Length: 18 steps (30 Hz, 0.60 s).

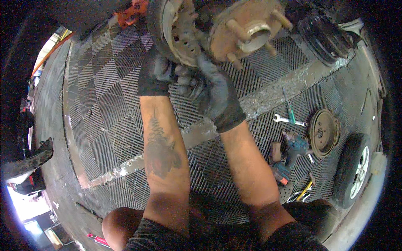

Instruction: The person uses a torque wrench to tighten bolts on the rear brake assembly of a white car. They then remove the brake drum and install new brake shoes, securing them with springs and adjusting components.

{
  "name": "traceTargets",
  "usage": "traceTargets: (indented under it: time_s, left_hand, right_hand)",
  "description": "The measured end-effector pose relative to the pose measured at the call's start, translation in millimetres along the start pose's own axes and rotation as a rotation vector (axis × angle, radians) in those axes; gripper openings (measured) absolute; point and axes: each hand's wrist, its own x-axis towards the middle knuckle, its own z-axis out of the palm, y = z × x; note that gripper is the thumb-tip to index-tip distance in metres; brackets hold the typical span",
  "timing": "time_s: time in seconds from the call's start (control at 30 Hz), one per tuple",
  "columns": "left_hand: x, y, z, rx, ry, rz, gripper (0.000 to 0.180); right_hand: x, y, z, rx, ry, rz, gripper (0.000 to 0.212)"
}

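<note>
A round, dirty brake backing plate [184,44] hangs at the top centre, left of a rusty wheel hub [253,31] with studs sticking out. Both my hands wear black gloves and meet at the plate's lower edge. My left hand [157,75] is closed with curled fingers against the left underside of that plate. My right hand [215,90] is closed too; one digit presses up on the plate's lower right edge while the others curl toward my left hand. Anything small between the fingers is hidden by the gloves.
On the ribbed floor mat [113,108], to the right, lie a screwdriver [289,106], a wrench [289,120], a cordless power tool [293,148] and a brake drum [324,133]. A wheel with tyre [354,171] stands farther right. A black coil spring [322,37] is at upper right.
</note>
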Motion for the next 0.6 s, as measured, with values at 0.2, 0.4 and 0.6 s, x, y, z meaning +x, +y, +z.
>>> traceTargets:
  time_s: [0.2,0.4,0.6]
  left_hand:
    - [0,-6,-1,-0.092,0.022,-0.045,0.042]
    - [1,-12,-5,-0.128,0.032,-0.057,0.042]
    - [1,-12,-3,-0.147,0.044,-0.057,0.042]
  right_hand:
    - [3,6,-8,0.172,0.05,0.032,0.034]
    - [2,4,-14,0.154,-0.069,0.055,0.033]
    - [-2,-3,-4,0.028,0.006,0.044,0.032]
